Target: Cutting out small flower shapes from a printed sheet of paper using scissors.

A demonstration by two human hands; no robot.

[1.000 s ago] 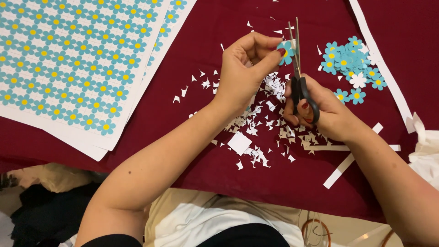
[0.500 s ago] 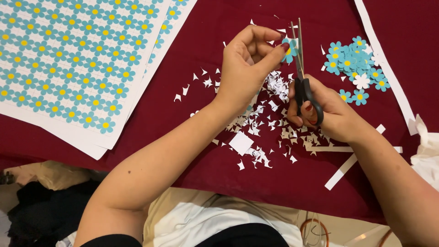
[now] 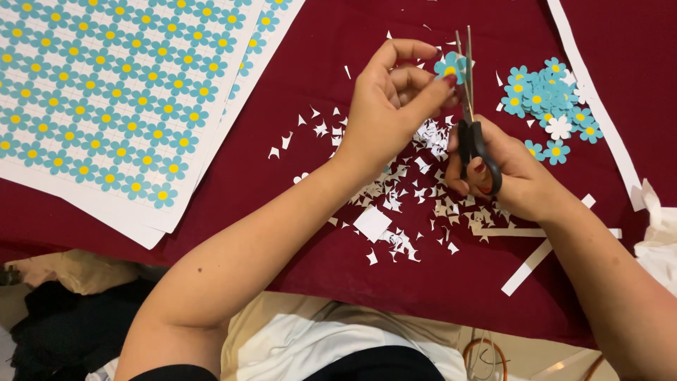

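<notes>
- One left hand (image 3: 384, 116), raised over the dark red cloth (image 3: 296, 92); thumb and fingertips pressed together on a single paper flower (image 3: 449, 68), blue petals, yellow centre; flower held up in the air, just beside the blades.
- One right hand (image 3: 511, 176), fingers closed through the black handles of one pair of scissors (image 3: 471, 120); blades pointing away from the body, nearly together, tips at the flower's edge.
- One heap of cut-out flowers (image 3: 546, 106) lying on the cloth to the right of the scissors; roughly a dozen and a half, overlapping, exact count not readable; one of them white side up, the rest blue.
- Two printed sheets (image 3: 106, 99) at upper left, stacked, the lower one showing along the edge; rows of blue flowers, too many to count.
- Small white scraps (image 3: 416, 194) scattered under and between the two hands; dozens, uncounted; one larger square piece (image 3: 371, 223) near the left wrist.
- Four white paper strips: one long strip (image 3: 592, 106) at far right, three shorter strips (image 3: 539, 254) beside the right forearm.
</notes>
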